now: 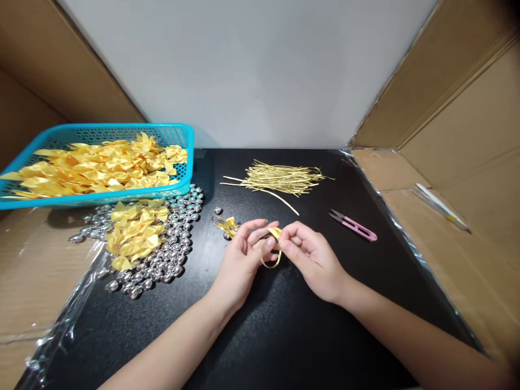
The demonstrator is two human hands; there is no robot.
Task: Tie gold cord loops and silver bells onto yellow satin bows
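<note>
In the head view, just below the middle of the frame, grips a yellow petal (275,233) between thumb and fingers of the left hand (242,254), with the remaining fingers loosely bent. Pinches a gold cord (271,266) with closed thumb and forefinger of the right hand (314,257), right up against the petal's right end. Shows the cord hanging in a loop below, between both hands. Has a small tangle of cord and petal (225,225) just beside the left hand, with a lone bead (218,210) just above. Shows silver beads (179,254) at left, spread around a petal heap (136,233). Has more petals piled in a blue basket (190,157) at upper left. Shows a bundle of straight cords (284,177) above centre, on the black table (264,336). Has pink snips (359,228) right of centre, near the right hand, with dark blades toward upper left. Shows a slim white tool (441,205) on cardboard (410,227) at far right.
</note>
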